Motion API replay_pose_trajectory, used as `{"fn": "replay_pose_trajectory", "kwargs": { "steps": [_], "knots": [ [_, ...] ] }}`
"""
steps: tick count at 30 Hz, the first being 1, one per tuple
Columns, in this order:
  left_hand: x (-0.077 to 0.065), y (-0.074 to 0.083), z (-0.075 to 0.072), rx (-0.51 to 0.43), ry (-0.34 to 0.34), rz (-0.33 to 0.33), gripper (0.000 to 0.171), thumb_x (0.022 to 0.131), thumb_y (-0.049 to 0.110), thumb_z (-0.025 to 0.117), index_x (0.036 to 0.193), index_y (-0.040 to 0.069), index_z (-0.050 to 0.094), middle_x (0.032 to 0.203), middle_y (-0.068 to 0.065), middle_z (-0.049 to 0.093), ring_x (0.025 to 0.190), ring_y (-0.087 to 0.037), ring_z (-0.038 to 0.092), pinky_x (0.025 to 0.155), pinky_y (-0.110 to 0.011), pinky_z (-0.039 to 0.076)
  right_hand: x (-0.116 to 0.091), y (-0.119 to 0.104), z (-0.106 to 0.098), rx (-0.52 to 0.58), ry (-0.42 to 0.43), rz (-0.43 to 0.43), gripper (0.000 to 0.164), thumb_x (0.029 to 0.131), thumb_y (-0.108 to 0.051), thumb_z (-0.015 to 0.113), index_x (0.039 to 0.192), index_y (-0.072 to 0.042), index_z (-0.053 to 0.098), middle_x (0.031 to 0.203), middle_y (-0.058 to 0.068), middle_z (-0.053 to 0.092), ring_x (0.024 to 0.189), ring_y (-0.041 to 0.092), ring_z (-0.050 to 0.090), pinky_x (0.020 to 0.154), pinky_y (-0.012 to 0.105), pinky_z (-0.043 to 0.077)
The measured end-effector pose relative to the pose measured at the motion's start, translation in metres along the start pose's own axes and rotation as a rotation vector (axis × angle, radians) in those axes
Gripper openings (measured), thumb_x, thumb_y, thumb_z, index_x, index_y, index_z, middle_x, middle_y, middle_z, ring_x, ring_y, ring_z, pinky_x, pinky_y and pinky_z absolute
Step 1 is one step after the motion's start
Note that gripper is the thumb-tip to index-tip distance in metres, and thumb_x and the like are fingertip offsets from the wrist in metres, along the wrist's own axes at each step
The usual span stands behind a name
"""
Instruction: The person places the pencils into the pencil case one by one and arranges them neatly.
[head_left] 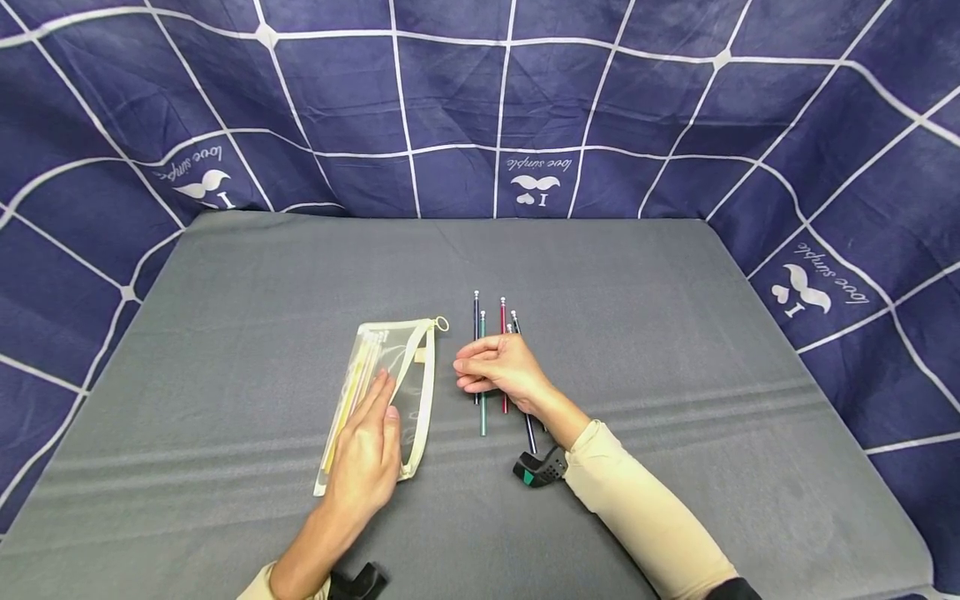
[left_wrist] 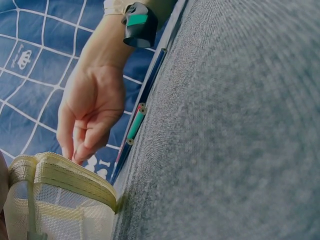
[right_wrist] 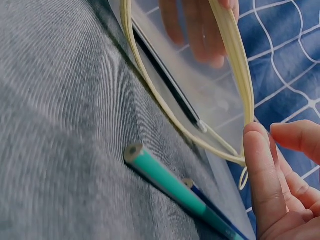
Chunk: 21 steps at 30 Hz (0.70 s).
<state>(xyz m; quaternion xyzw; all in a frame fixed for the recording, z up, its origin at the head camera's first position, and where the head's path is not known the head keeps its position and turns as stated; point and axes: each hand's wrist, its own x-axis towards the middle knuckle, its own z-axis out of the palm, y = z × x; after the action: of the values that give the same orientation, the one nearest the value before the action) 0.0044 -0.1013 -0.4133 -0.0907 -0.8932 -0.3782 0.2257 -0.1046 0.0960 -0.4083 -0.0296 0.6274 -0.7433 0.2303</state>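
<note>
Evidently the step in hand is loading pencils into the clear pouch [head_left: 427, 392], judging by the stored pencils [head_left: 365, 358] inside it, to the left of and beyond the left hand [head_left: 367, 450]. That hand lies over the pouch, thumb and fingers apparently gripping the upper lip, so that the mouth gapes toward the right hand [head_left: 510, 367]. The right hand holds nothing that shows: its fingers bend loosely, thumb and forefinger apart, with the ring pull [head_left: 441, 324] near its fingertips. Beneath it, poking out past its knuckles and back toward its wrist, loose pencils [head_left: 483, 421] lie on the desk [head_left: 637, 333]. The next move probably calls for the right hand to pinch one of these and bring it to the mouth, while the left hand holds the lip raised.
</note>
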Motion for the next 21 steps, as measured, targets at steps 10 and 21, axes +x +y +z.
{"fn": "replay_pose_trajectory", "kwargs": {
  "steps": [10, 21],
  "knots": [
    [0.000, 0.000, -0.001, -0.002, -0.006, -0.004, 0.036, 0.096, -0.004, 0.049, 0.130, -0.015, 0.056, 0.136, -0.029, 0.054, 0.127, -0.042, 0.052, 0.106, -0.053, 0.038, -0.004, -0.003, -0.016, -0.004, 0.043, 0.002, 0.032, 0.085, 0.012, 0.066, 0.112, 0.025, 0.056, 0.080, 0.013, 0.071, 0.061, 0.014, 0.070, 0.060, 0.026, 0.060],
    [0.000, -0.001, 0.000, -0.006, -0.014, -0.002, 0.035, 0.096, -0.004, 0.050, 0.129, -0.015, 0.055, 0.136, -0.029, 0.054, 0.126, -0.043, 0.052, 0.104, -0.057, 0.039, -0.008, -0.003, -0.035, -0.005, 0.087, -0.014, 0.029, 0.086, 0.012, 0.065, 0.111, 0.023, 0.056, 0.077, 0.011, 0.071, 0.060, 0.014, 0.069, 0.058, 0.025, 0.060]
  ]
}}
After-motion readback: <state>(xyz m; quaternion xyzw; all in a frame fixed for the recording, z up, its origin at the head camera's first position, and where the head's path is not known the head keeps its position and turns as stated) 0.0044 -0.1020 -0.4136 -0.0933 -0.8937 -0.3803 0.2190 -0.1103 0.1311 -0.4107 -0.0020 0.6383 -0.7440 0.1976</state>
